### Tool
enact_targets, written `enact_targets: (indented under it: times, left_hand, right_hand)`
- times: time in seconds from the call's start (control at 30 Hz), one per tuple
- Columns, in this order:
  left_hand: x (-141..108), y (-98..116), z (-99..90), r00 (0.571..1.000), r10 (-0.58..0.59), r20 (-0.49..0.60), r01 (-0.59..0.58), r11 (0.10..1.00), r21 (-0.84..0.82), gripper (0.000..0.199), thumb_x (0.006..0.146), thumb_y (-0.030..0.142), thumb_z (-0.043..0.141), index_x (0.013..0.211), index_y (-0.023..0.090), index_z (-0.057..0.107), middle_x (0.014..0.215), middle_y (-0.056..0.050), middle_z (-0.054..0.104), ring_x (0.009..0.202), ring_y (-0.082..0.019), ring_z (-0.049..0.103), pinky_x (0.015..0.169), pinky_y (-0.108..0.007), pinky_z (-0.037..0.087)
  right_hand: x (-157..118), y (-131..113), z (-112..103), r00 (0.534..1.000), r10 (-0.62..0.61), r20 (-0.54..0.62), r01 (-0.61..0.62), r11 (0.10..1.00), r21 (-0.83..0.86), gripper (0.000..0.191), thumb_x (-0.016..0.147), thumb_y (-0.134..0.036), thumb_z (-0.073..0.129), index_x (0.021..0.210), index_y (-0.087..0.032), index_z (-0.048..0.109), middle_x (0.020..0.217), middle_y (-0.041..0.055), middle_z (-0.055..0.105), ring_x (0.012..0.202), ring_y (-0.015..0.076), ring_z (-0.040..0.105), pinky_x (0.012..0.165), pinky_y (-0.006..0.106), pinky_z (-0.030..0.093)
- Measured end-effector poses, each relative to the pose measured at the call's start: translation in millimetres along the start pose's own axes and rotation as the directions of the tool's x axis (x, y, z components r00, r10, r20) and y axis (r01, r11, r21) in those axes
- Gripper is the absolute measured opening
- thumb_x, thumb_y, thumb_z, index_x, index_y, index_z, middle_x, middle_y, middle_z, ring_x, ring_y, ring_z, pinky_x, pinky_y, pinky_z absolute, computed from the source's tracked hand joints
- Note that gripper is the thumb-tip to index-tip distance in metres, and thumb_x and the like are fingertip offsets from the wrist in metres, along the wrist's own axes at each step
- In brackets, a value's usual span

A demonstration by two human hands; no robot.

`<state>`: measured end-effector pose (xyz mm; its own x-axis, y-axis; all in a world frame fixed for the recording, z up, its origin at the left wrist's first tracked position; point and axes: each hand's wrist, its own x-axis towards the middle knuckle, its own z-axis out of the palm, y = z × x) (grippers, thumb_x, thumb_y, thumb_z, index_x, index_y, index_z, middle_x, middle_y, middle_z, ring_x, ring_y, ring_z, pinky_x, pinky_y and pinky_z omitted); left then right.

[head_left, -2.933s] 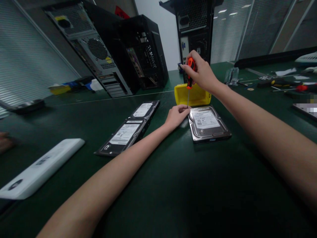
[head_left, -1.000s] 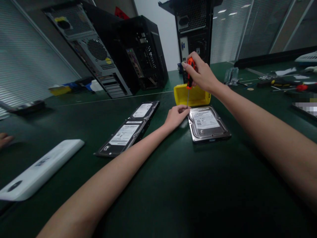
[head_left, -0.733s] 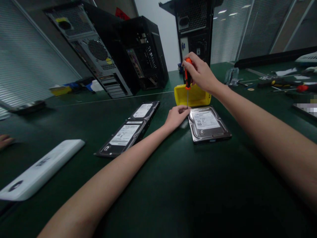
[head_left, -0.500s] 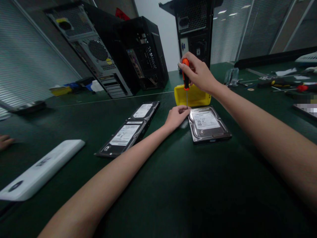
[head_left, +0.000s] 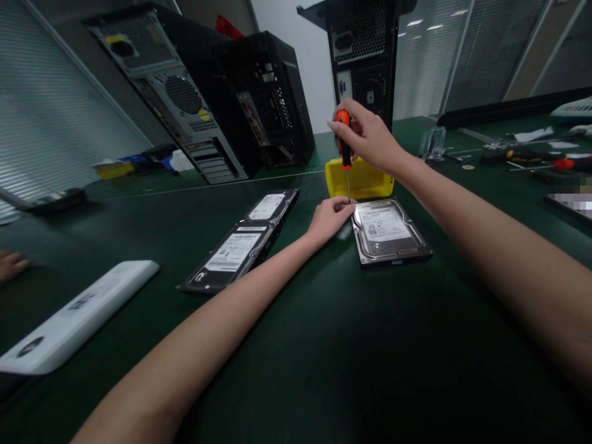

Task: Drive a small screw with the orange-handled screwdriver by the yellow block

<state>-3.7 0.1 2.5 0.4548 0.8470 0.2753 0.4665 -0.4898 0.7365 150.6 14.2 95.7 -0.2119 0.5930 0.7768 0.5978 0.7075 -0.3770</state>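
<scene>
In the head view my right hand [head_left: 370, 137] grips an orange-and-black screwdriver [head_left: 345, 151]. The tool stands nearly upright, its shaft reaching down to the far left corner of a silver hard drive [head_left: 383, 225] with a white label. My left hand [head_left: 328, 219] rests on the table at that same corner, its thumb and fingers closed around the drive's edge beside the screwdriver tip. The tip itself and whatever it touches are partly hidden by these fingers. Directly behind the drive sits a yellow plastic case [head_left: 363, 182].
Two more hard drives [head_left: 234, 250] lie end to end left of my forearm. A long white box [head_left: 83, 314] is farther left, near another person's hand [head_left: 13, 265]. Computer towers [head_left: 185, 92] stand at the back. Pliers [head_left: 513, 155] and other tools lie at right.
The screwdriver handle has tilted slightly to the left with my right hand, its tip staying at the corner. My left hand and the drive keep their place. The other person's hand has edged rightward.
</scene>
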Motion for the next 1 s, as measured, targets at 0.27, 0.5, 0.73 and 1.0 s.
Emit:
enact_targets:
  times: [0.27,0.5,0.73,1.0]
  left_hand:
    - [0.5,1.0,0.7,1.000,-0.019,-0.008,0.019,1.000,0.010,0.032,0.078,0.036,0.051,0.096,0.015,0.067,0.096,-0.008,0.070,0.089,-0.018,0.063,0.081,-0.029,0.046]
    - [0.4,0.6,0.0,1.000,0.006,-0.006,-0.006,1.000,0.014,0.032,0.078,0.036,0.051,0.095,0.015,0.068,0.095,-0.008,0.070,0.087,-0.018,0.063,0.079,-0.029,0.046]
    - [-0.8,1.6,0.2,1.000,0.012,-0.004,-0.012,1.000,0.016,0.032,0.079,0.037,0.050,0.096,0.015,0.067,0.095,-0.008,0.070,0.088,-0.018,0.063,0.080,-0.029,0.046]
    - [0.6,-0.5,0.3,1.000,0.005,0.000,-0.005,1.000,0.012,0.033,0.078,0.037,0.051,0.097,0.015,0.067,0.095,-0.008,0.070,0.088,-0.018,0.063,0.080,-0.029,0.045]
  right_hand:
    - [-1.5,-0.8,0.2,1.000,0.011,0.013,-0.010,0.998,-0.063,0.047,0.086,-0.062,0.028,0.105,-0.024,0.047,0.072,0.0005,0.048,0.061,0.0128,0.047,0.066,0.028,0.040]
    - [-5.9,-0.1,2.1,0.999,-0.039,0.000,0.039,0.994,-0.101,0.044,0.090,-0.053,0.030,0.124,-0.027,0.036,0.080,0.0003,0.050,0.059,0.0129,0.048,0.066,0.029,0.038]
    - [-4.1,1.8,0.3,1.000,-0.015,0.009,0.016,0.999,-0.050,0.040,0.088,-0.059,0.028,0.102,-0.025,0.044,0.075,0.0006,0.049,0.059,0.0128,0.046,0.059,0.027,0.037]
    - [-2.3,4.6,-3.9,1.000,0.029,-0.009,-0.029,0.998,-0.053,0.043,0.085,-0.063,0.031,0.096,-0.024,0.045,0.073,0.0005,0.050,0.058,0.0112,0.044,0.058,0.026,0.037]
